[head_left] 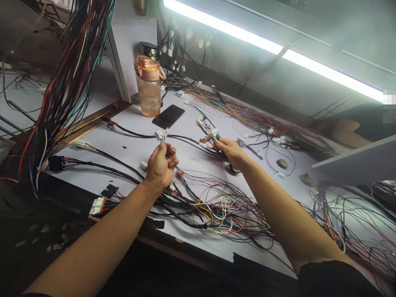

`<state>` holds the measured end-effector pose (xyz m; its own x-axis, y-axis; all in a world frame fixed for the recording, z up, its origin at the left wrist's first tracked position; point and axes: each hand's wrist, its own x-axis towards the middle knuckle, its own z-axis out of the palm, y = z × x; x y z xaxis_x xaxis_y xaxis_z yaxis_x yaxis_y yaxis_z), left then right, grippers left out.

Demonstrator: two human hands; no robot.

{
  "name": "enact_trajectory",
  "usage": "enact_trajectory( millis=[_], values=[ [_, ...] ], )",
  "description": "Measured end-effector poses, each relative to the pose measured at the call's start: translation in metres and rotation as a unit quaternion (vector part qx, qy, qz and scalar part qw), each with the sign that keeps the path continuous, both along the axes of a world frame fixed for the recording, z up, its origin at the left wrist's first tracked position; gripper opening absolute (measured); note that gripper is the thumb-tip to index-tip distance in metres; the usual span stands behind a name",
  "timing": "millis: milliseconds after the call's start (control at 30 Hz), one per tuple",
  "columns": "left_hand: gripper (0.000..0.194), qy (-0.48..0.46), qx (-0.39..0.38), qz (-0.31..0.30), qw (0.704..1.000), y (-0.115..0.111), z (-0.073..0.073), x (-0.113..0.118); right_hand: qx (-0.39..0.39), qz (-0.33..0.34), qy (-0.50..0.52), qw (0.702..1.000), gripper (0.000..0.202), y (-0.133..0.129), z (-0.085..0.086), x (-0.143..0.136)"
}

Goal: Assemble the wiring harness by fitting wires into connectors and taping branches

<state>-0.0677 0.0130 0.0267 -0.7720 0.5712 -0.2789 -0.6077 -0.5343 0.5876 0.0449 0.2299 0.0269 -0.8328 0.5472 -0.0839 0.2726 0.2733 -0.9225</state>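
Near the middle of the table, my left hand (161,164) pinches a small white connector (159,135) on short wires, held up above its fingertips. My right hand (230,152) is closed round a bunch of white connectors (213,133) and dark wires, with a red piece among them. A black sleeved cable (139,135) runs across the white table (123,154) between the two hands' far sides. In front of the hands lies a wire harness (216,210) with many coloured loose wires. Its black connector (56,163) is at the left, and a white multi-pin connector (98,205) lies at the front edge.
A bottle (149,88) and a phone (168,116) stand and lie at the back left. Hanging wires (74,70) fill the left side. Another wire bundle (229,105) crosses the back. A tape roll (282,163) lies right; another person's arm (346,131) shows beyond.
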Motion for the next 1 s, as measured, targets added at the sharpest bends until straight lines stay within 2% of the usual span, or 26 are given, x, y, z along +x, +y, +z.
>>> enact_trajectory(
  millis=[167, 333, 533, 700, 867, 1000],
  values=[
    [0.019, 0.004, 0.002, -0.005, 1.000, 0.000, 0.002, 0.001, -0.012, 0.005, 0.024, 1.000, 0.039, 0.003, -0.002, 0.003],
    [0.022, 0.003, -0.001, -0.004, 1.000, 0.000, 0.001, 0.000, -0.046, 0.051, 0.017, 0.998, 0.032, 0.001, 0.012, 0.007],
    [0.023, 0.007, -0.004, -0.004, 1.000, 0.000, 0.000, -0.001, 0.010, 0.125, -0.037, 0.991, 0.028, 0.009, 0.025, 0.005],
    [0.023, 0.006, 0.000, -0.007, 1.000, 0.001, -0.001, -0.002, -0.057, 0.178, -0.045, 0.981, 0.021, 0.022, 0.026, 0.006],
    [0.023, 0.006, 0.000, -0.005, 1.000, 0.001, 0.000, -0.001, -0.110, 0.173, -0.044, 0.978, 0.027, 0.023, 0.030, 0.007],
    [0.025, 0.008, 0.001, -0.006, 1.000, 0.002, 0.001, -0.001, -0.090, 0.144, -0.038, 0.985, 0.031, 0.021, 0.028, 0.006]
  ],
)
